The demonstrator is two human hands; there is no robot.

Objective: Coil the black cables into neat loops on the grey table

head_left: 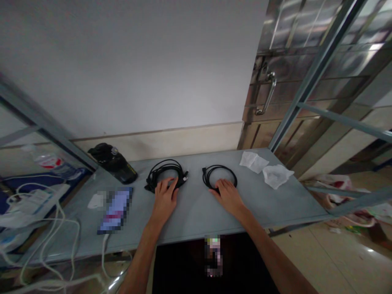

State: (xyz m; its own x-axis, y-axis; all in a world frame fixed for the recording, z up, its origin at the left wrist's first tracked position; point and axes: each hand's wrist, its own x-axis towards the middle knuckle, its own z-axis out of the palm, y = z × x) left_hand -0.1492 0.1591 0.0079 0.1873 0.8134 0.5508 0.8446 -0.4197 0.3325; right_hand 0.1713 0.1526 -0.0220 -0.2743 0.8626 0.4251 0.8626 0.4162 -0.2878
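Note:
Two coils of black cable lie side by side on a grey table. The thicker cable bundle (pixel 167 165) is on the left, with several plug ends sticking out at its sides. My left hand (pixel 165 200) rests on its near edge, fingers somewhat apart. A thinner coiled cable (pixel 219 166) lies to the right, a plug at its upper left. Over its near edge my right hand (pixel 229 198) has its fingers bent, the thumb on the left side of the cable. The fingers partly cover the near side of each coil.
Crumpled white wrappers (pixel 277 176) lie at the table's right. On the left are a black bottle-shaped item (pixel 113 163), a phone (pixel 116 210) with its screen blurred, and looping white cables (pixel 45 245). Metal frame posts (pixel 306 94) stand at both ends; a wall is behind.

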